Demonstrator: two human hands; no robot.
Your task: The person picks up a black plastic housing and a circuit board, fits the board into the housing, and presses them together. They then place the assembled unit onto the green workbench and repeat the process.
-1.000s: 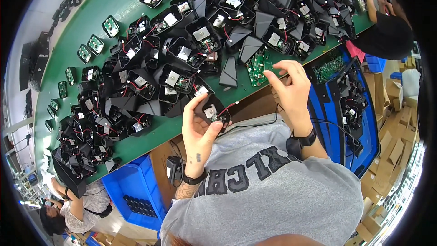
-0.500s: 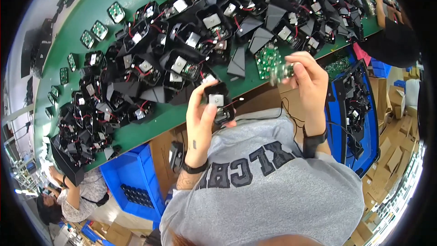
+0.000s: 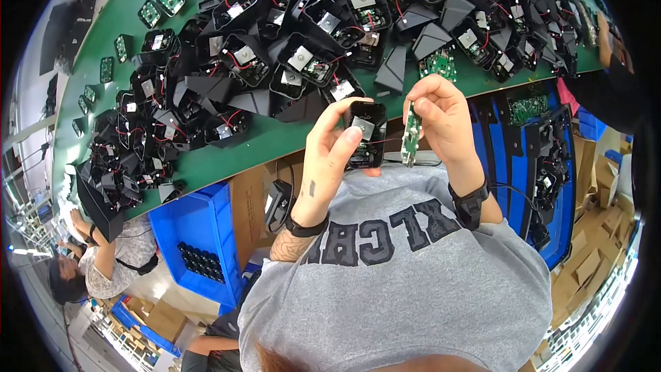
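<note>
In my left hand [image 3: 334, 139] is a small black plastic housing [image 3: 374, 116], its open side facing up and my thumb pressed on a silvery square block [image 3: 361, 128] inside it. Just to the right, my right hand [image 3: 441, 116] pinches a green circuit board [image 3: 412, 134] by its upper end, tilted so that mostly its edge shows. A thin red wire runs from the housing toward the board; whether it joins the board cannot be made out. Beyond my right hand, more green boards [image 3: 439, 63] lie at the table's near edge.
Black housings with red wires [image 3: 303, 62] are heaped across the green table [image 3: 213, 162]. Several housings with boards [image 3: 171, 0] stand at the left. Blue bins [image 3: 227, 234] flank me below the table edge. Co-workers are at the lower left [image 3: 127, 255] and far right [image 3: 616, 89].
The circuit board has left the table edge area and come down beside the housing, turned edge-on. My left hand has shifted right with the housing, now held more upright. The view has shifted too.
</note>
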